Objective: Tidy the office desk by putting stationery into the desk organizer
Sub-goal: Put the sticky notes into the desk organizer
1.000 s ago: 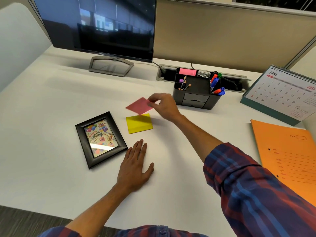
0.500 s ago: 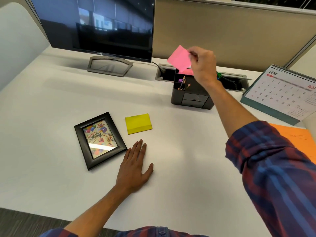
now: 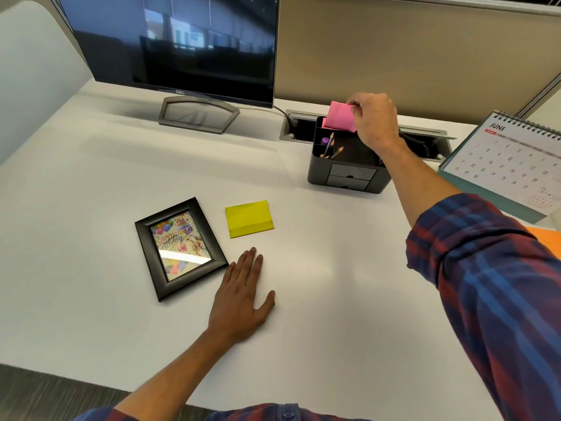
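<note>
My right hand (image 3: 375, 121) pinches a pink sticky-note pad (image 3: 339, 115) by its upper right corner, its lower edge dipping into the back compartment of the dark grey desk organizer (image 3: 349, 174). Pencils (image 3: 331, 147) stand in the organizer's left slot; my hand hides its right side. A yellow sticky-note pad (image 3: 249, 218) lies on the white desk, just beyond my left hand (image 3: 243, 299), which rests flat and empty, palm down.
A black picture frame (image 3: 179, 247) lies left of the yellow pad. A monitor (image 3: 179, 44) stands at the back, a cable tray (image 3: 296, 126) behind the organizer. A desk calendar (image 3: 513, 159) and an orange folder (image 3: 549, 238) sit at the right.
My right hand lifted the pink pad from beside the yellow one, carried it back and right, and has now lowered it into the organizer's back compartment. My left hand stayed put.
</note>
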`<state>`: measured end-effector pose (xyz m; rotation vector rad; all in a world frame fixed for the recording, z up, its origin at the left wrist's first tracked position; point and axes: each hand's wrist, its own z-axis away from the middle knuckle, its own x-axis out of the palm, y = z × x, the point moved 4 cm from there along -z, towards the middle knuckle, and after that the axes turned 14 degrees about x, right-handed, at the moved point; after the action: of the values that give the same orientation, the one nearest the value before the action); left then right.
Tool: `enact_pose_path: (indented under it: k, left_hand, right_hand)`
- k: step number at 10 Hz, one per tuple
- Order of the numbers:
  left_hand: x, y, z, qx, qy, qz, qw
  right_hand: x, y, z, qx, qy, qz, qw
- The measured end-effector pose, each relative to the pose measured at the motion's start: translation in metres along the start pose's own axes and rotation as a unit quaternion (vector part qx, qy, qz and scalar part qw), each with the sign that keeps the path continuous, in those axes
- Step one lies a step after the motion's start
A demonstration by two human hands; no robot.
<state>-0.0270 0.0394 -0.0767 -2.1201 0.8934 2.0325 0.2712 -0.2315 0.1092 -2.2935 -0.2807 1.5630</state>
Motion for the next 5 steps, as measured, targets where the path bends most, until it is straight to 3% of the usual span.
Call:
enact_pose_path:
  k: [2,5]
  left_hand:
    - [0.0,0.0,0.0,-0.002,0.001,0.002,1.0]
    - [0.0,0.0,0.0,-0.002,0.005,0.004,1.0]
  right_hand:
    - [0.007,-0.004,0.0,0.025,-0.024,0.01,0.999]
    - [0.003,-0.026,0.034,-0.041,0.082,-0.054,0.994]
